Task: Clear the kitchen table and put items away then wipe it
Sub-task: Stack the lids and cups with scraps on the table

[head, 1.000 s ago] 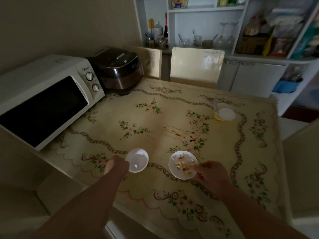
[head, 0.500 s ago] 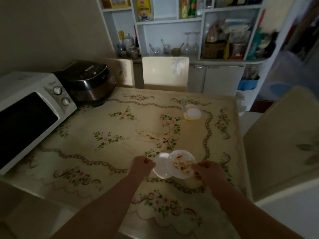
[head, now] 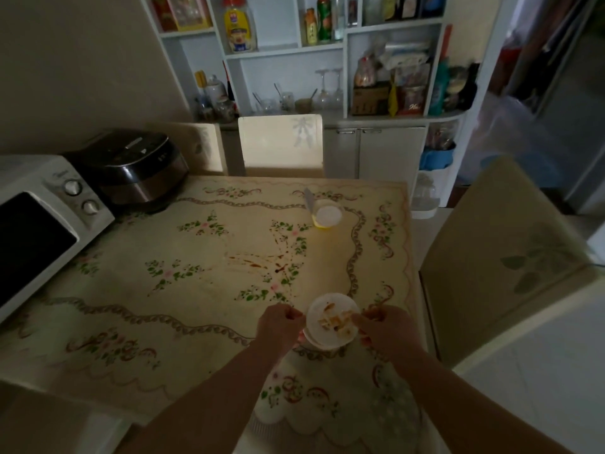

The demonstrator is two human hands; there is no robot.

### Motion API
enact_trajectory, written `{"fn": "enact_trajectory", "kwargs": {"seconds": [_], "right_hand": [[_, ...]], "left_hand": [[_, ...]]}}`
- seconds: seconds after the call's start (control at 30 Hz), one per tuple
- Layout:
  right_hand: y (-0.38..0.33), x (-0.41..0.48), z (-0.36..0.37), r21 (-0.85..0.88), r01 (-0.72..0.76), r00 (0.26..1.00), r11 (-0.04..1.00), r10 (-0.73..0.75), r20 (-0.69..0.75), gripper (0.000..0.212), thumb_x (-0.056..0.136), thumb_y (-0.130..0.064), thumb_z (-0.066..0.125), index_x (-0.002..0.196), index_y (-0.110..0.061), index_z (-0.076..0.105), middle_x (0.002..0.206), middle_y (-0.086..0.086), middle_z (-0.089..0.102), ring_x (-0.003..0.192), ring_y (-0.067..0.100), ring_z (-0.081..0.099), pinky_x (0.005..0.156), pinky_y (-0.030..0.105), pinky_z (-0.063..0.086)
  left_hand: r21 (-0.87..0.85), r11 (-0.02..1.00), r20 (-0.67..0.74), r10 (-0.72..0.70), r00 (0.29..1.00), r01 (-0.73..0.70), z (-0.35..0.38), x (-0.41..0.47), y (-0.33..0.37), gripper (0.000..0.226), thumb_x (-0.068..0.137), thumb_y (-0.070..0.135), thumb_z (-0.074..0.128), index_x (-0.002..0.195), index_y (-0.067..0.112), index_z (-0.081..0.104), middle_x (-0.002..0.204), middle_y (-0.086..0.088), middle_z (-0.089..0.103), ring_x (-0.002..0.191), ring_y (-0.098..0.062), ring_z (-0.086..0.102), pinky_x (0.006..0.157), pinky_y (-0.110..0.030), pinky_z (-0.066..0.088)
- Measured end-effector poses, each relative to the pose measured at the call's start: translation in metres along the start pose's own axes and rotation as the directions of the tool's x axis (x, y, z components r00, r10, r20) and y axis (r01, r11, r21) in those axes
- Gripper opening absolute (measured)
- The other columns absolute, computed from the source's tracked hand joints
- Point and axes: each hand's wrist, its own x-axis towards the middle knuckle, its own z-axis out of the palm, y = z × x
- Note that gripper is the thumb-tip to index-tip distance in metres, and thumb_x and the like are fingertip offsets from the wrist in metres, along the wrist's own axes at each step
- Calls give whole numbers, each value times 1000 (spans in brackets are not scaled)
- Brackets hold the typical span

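Note:
A small white plate (head: 329,314) with food scraps is stacked on a second white dish, of which only the lower rim (head: 322,345) shows. My right hand (head: 384,329) pinches the plate's right edge. At the stack's left side, my left hand (head: 278,326) holds the lower dish with curled fingers. The stack is above the near right part of the floral tablecloth (head: 196,290). Brown sauce smears (head: 262,260) mark the cloth's middle. A white cup with yellow liquid and a utensil (head: 326,216) stands at the far right.
A white microwave (head: 36,224) and a dark rice cooker (head: 134,168) fill the table's left side. One cream chair (head: 281,145) stands at the far edge, another chair (head: 510,250) at the right. White shelves (head: 327,60) with bottles and glasses line the back wall.
My left hand carried the empty white dish rightward and brought it under the scrap plate. Both hands now hold the stack together. The view shifted right.

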Motion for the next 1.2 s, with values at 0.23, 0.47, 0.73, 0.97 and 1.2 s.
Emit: {"fn": "enact_trajectory", "kwargs": {"seconds": [0.23,0.47,0.73,0.97,1.2], "right_hand": [[-7,7,-1,40,47,998,998,-48,39,31,82,-46,68,75,-15,69,65,-3,72,61,13,71,73,37,59],[-21,30,18,44,2,999,999,-4,46,32,89,-29,61,63,-12,68,62,5,72,69,29,71,71,39,56],[-57,87,34,218,-118,992,969,126,-21,17,92,-19,60,85,-5,65,71,6,68,55,16,62,47,22,46],[-81,147,53,375,-241,964,895,266,-14,19,93,-12,57,75,-6,58,71,5,63,59,15,61,35,18,37],[-100,197,67,503,-333,919,797,393,-14,17,94,-10,53,77,-10,51,76,5,60,64,15,58,34,14,32]], "left_hand": [[-238,961,3,-146,989,143,-5,-7,3,19,85,2,65,66,1,64,58,-13,62,52,-20,58,56,-27,52],[-327,936,-83,-170,982,134,-27,21,8,18,87,4,66,69,2,64,64,-14,66,59,-24,64,63,-36,58],[-364,929,-174,-140,975,68,-58,82,26,13,85,5,68,71,5,66,71,-17,68,63,-26,64,65,-35,57],[-326,943,-192,-129,973,61,-76,147,34,7,84,5,67,78,4,67,74,-16,71,65,-25,67,69,-38,60],[-322,943,-168,-149,975,88,-81,198,37,10,85,9,69,78,3,66,69,-13,69,60,-23,64,65,-34,58]]}}
